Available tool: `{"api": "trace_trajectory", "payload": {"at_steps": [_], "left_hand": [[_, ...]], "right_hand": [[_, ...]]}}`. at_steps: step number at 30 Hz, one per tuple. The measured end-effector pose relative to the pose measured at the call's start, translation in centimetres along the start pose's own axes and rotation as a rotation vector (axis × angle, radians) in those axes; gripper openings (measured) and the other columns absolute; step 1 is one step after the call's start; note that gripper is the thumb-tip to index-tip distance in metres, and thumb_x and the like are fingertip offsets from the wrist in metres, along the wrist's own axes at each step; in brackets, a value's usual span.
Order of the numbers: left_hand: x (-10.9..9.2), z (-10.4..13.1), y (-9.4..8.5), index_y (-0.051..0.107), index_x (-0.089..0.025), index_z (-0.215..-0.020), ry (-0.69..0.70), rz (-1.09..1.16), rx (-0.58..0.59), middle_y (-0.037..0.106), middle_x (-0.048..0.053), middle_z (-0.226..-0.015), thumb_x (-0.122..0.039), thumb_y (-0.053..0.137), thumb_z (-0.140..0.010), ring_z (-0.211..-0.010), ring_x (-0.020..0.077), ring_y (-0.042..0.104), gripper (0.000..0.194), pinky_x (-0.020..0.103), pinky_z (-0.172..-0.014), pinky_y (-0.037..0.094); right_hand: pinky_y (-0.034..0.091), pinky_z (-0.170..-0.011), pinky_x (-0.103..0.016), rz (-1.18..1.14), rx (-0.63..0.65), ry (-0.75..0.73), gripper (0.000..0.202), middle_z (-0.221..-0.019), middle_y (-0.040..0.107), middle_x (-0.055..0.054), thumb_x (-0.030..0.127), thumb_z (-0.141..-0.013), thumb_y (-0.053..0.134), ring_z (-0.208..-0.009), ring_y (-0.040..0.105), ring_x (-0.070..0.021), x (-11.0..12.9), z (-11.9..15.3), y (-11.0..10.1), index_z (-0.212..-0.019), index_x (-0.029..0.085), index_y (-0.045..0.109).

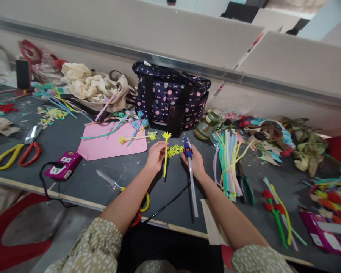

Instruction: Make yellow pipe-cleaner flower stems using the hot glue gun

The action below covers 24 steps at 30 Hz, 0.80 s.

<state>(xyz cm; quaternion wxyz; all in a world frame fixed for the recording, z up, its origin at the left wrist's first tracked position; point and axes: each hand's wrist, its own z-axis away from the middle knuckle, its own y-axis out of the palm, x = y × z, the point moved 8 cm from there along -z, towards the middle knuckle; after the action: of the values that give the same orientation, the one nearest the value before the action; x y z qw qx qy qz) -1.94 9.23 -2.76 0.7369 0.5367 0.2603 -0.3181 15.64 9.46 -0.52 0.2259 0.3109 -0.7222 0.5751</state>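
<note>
Pinching a slim, fuzzy yellow stem with a spiky, flower-like head [165, 157], the fingers of the left hand [156, 156] hold it near its top, the head facing away from the person and the stem's free end pointing back. The right hand [196, 161] has its fingers wrapped around a blue plastic glue gun [187, 148], nozzle pointing away, with a long translucent glue stick [192, 189] trailing out of its rear. Between the two hands, a small heap of bright yellow fuzzy clippings [175, 151] lies on the dark grey bench [88, 185]. The yellow stem is just left of that heap, and the glue gun is just right of it.

Behind the hands, a black, phone-like slab [175, 119] leans upright against a navy fabric bag patterned with dots and bows [161, 93]. A squat green jar [207, 127] stands to the right of the bag. Left of the left hand, a flat pink sheet [110, 149] carries several fuzzy stems. A bundle of pastel fuzzy stems [230, 163] lies right of the right hand, beside green-handled pliers [248, 191]. Metal scissors with yellow and red handles [110, 182] lie partly hidden under the left forearm.
</note>
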Motion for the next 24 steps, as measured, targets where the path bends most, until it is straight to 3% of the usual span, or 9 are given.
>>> {"api": "trace_trajectory", "payload": {"at_steps": [2,6,10,16,24], "left_hand": [[0.1,0.1,0.2,0.062,-0.015,-0.074,-0.014,-0.023,0.017,0.057,-0.003,-0.061,-0.026,0.078,-0.058,-0.051,0.0053,0.051,0.025,0.015,-0.046,0.038],[0.5,0.1,0.6,0.061,-0.015,-0.073,-0.043,-0.06,0.062,0.056,-0.004,-0.06,-0.026,0.079,-0.058,-0.05,0.0046,0.049,0.025,0.015,-0.047,0.038],[0.8,0.1,1.0,0.062,-0.015,-0.074,-0.065,-0.098,0.115,0.053,-0.005,-0.056,-0.026,0.079,-0.059,-0.049,0.0046,0.048,0.025,0.015,-0.048,0.038],[1.2,0.4,1.2,0.063,-0.016,-0.075,-0.107,-0.16,0.133,0.058,-0.004,-0.059,-0.028,0.079,-0.058,-0.052,0.0068,0.054,0.026,0.017,-0.049,0.039],[1.3,0.4,1.6,0.063,-0.016,-0.075,-0.115,-0.212,0.161,0.059,-0.003,-0.059,-0.027,0.078,-0.061,-0.053,0.0069,0.054,0.024,0.017,-0.049,0.037]], "right_hand": [[0.041,-0.058,-0.026,-0.244,-0.045,0.007,0.018,-0.072,0.06,0.0,0.036,-0.075,0.06,-0.061,0.055,-0.0152,-0.1,0.1,-0.7,-0.083,0.021,0.054],[0.041,-0.048,-0.024,-0.702,-0.055,0.18,0.018,-0.07,0.059,0.0,0.034,-0.072,0.066,-0.052,0.05,-0.0105,-1.2,0.1,-0.9,-0.076,0.02,0.056],[0.043,-0.048,-0.023,-0.967,-0.048,0.247,0.019,-0.09,0.066,-0.003,0.029,-0.067,0.072,-0.06,0.057,-0.0105,-1.4,-0.2,-1.2,-0.077,0.022,0.056],[0.052,-0.056,-0.025,-1.024,-0.016,0.262,0.019,-0.098,0.069,-0.005,0.026,-0.067,0.072,-0.067,0.064,-0.0127,-1.5,-0.2,-1.8,-0.077,0.021,0.057],[0.058,-0.063,-0.029,-1.091,-0.027,0.31,0.023,-0.084,0.066,-0.001,0.023,-0.063,0.078,-0.078,0.069,-0.0191,-1.5,0.1,-1.8,-0.076,0.021,0.06]]}}
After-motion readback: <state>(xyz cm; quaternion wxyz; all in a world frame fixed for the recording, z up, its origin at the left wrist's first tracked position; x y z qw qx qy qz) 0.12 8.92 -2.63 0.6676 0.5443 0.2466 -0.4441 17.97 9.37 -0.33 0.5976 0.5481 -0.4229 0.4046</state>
